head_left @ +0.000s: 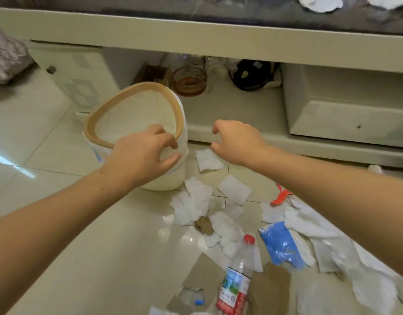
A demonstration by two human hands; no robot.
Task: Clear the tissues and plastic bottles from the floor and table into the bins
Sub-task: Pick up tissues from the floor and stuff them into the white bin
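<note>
- Gripping the near rim of the bin at centre left of the frame is the left hand, fingers curled over the wooden ring and thumb against the white wall.
- The bin is seen tilted, its mouth open toward the camera, its base on the pale tiled floor.
- The right hand is held in the air at centre frame, fingers loosely curled and holding nothing, just above a tissue lying flat beside the bin.
- More tissues are spread in a heap from the bin's base down toward the lower right of the frame, some overlapping, with brown paper scraps among them.
- A plastic bottle with a red cap lies at the bottom centre, partly on the tissues and beside a blue packet.
- An orange scrap shows near the right forearm.
- Open floor is left to the left of the bin and along the lower left of the frame.
- The upper frame is crossed by the edge of a cream table, with white tissues on top at the upper right.
</note>
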